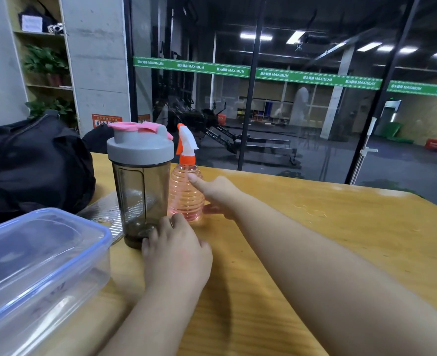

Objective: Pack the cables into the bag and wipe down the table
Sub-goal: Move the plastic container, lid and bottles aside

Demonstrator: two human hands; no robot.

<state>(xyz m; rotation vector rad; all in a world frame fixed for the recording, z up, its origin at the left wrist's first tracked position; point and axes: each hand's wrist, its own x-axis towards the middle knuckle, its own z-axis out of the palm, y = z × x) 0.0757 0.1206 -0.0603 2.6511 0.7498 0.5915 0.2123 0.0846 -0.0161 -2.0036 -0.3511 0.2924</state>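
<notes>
Head view: right hand (218,195) wraps the ribbed pink plastic spray bottle (186,194), likely for wetting the wooden table (315,227); left hand (176,249) rests loose-fingered beside the smoky shaker; black fabric bag (32,165) waits far-left, no cables visible

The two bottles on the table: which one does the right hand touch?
The pink spray bottle with the orange-white trigger: the right hand reaches round it. The grey-lidded dark shaker bottle stands beside the left hand instead.

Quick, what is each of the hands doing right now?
Left hand: open, fingers resting against the base of the shaker bottle, holding nothing.
Right hand: thumb and fingers around the spray bottle, gripping it.
</notes>
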